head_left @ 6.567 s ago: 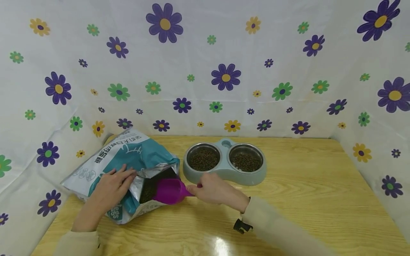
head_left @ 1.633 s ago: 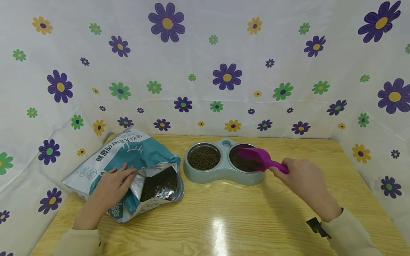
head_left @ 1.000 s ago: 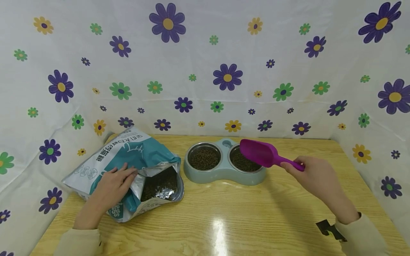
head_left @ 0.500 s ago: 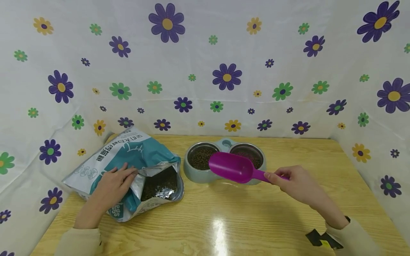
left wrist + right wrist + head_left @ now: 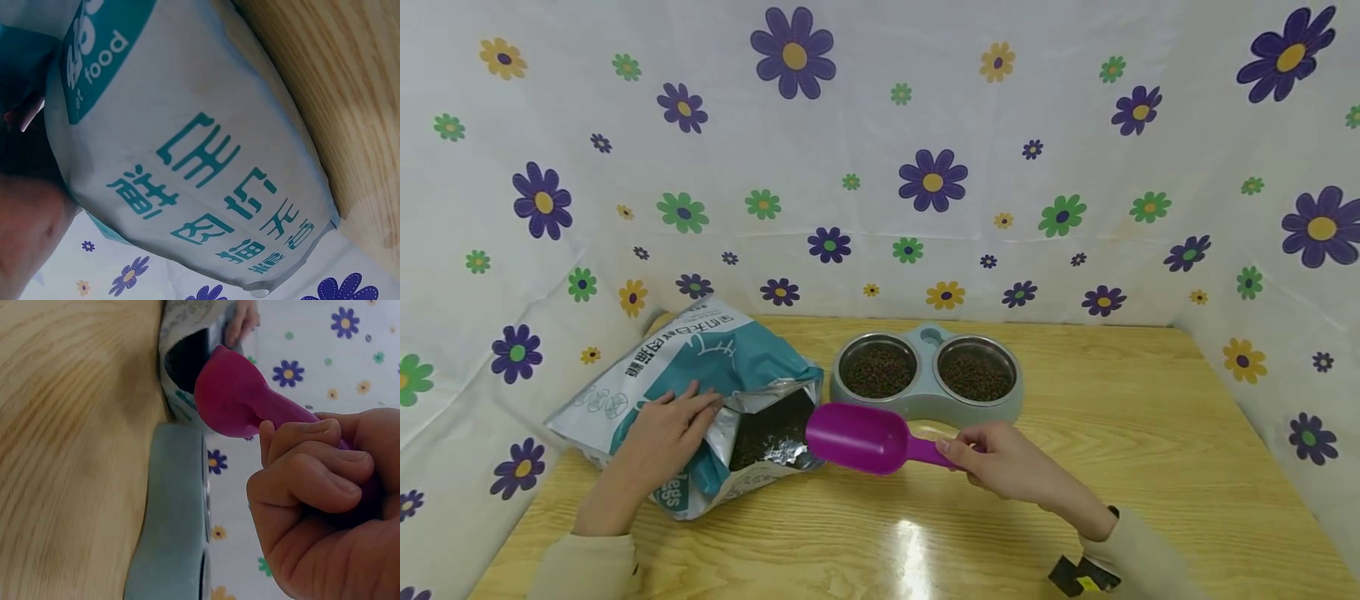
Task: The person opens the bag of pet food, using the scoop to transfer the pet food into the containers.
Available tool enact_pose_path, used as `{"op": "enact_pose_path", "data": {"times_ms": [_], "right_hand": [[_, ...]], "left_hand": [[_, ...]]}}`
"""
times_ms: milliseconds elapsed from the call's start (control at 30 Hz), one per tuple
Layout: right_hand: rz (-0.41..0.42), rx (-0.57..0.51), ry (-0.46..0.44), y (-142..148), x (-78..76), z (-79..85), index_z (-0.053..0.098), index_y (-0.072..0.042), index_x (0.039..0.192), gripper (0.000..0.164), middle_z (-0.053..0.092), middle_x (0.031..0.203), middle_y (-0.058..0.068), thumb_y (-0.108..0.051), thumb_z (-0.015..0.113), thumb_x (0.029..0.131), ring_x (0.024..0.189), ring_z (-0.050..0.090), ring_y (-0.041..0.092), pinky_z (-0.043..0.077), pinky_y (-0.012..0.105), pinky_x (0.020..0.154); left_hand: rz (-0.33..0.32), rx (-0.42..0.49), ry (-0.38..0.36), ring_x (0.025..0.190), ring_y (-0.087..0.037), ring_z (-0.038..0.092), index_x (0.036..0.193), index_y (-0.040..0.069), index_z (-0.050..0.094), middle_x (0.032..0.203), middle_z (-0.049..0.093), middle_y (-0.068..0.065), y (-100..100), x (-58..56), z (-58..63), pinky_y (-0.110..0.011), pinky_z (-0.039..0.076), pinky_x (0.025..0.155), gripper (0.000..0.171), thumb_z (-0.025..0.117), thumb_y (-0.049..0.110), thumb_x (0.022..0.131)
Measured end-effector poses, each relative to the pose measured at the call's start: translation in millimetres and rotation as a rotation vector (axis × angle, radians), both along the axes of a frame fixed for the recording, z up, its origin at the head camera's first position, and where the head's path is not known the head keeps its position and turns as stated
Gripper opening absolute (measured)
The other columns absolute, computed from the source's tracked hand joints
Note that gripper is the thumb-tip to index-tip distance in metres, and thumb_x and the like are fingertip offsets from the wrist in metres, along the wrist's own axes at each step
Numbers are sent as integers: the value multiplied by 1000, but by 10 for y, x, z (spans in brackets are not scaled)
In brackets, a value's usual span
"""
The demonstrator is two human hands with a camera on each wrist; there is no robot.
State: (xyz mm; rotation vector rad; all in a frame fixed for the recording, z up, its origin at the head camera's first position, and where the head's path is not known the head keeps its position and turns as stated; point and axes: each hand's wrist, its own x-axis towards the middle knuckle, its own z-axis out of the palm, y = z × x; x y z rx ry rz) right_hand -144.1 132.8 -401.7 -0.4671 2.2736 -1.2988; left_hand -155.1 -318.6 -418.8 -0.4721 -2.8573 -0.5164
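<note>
My right hand (image 5: pixel 1003 458) grips the handle of a magenta scoop (image 5: pixel 857 437); in the right wrist view its fingers (image 5: pixel 325 475) curl round that handle. The scoop looks bare inside and hangs just right of the bag's mouth, in front of the bowls. A teal and white pet food bag (image 5: pixel 700 367) lies on its side at the left, its mouth showing dark kibble (image 5: pixel 775 429). My left hand (image 5: pixel 662 433) rests on the bag's top beside the folded-back opening, fingers fairly straight. The left wrist view shows mostly the printed bag wall (image 5: pixel 206 162); the left fingers are hidden there.
A pale blue double feeder (image 5: pixel 928 404) stands behind the scoop. Its left steel bowl (image 5: pixel 878 375) and right steel bowl (image 5: pixel 977 379) both contain brown kibble. Under everything is a wooden table (image 5: pixel 1135 417), with a flower-print cloth (image 5: pixel 1060 108) hanging behind and at both sides.
The right hand and scoop went from the bag to the right bowl, tipped there, lifted away, then moved back left toward the bag's mouth. The left hand stayed on the bag.
</note>
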Motion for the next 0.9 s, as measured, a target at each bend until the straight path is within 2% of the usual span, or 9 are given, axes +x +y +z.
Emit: {"op": "enact_pose_path", "data": {"times_ms": [233, 400, 667, 900], "right_hand": [[24, 75, 30, -342, -76, -43, 70, -4, 87, 46, 47, 53, -6, -44, 56, 104, 44, 35, 8, 29, 23, 43], [43, 122, 52, -561, -146, -17, 71, -8, 82, 46, 49, 52, -5, -45, 57, 103, 42, 37, 9, 31, 23, 42], [92, 157, 58, -745, -239, 59, 65, -16, 69, 47, 44, 50, -6, -46, 55, 104, 40, 36, 9, 31, 24, 41], [95, 241, 44, -873, -284, 189, 65, -16, 64, 51, 43, 50, -5, -46, 54, 104, 37, 34, 10, 35, 25, 39]], "left_hand": [[-4, -9, 24, 127, -53, 56, 122, 0, 73, 126, 70, -25, -18, -4, -18, -68, 40, 107, 27, 58, 11, 103], [1, -6, 21, 128, -53, 56, 122, 0, 73, 126, 70, -25, -4, -3, -21, -67, 40, 108, 27, 58, 11, 103], [1, -4, 31, 127, -53, 57, 121, 0, 74, 125, 71, -24, 4, 2, -22, -67, 40, 107, 26, 58, 11, 102], [0, -13, 34, 127, -53, 57, 122, 0, 73, 125, 71, -24, 0, 3, -23, -68, 40, 107, 27, 58, 11, 103]]}}
